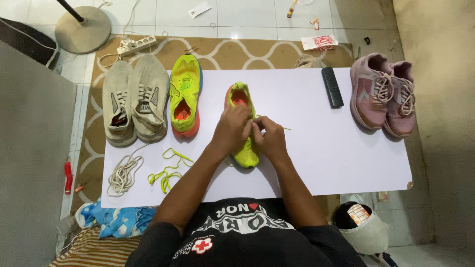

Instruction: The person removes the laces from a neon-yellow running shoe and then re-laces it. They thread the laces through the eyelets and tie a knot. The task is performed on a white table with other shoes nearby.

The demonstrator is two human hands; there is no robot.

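White board [346,163], neon shoe [246,148] mid-board

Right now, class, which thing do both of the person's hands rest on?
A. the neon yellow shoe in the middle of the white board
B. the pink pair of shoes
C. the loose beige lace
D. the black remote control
A: the left hand and right hand meet on the neon yellow shoe at the middle of the white board, away from the other things.
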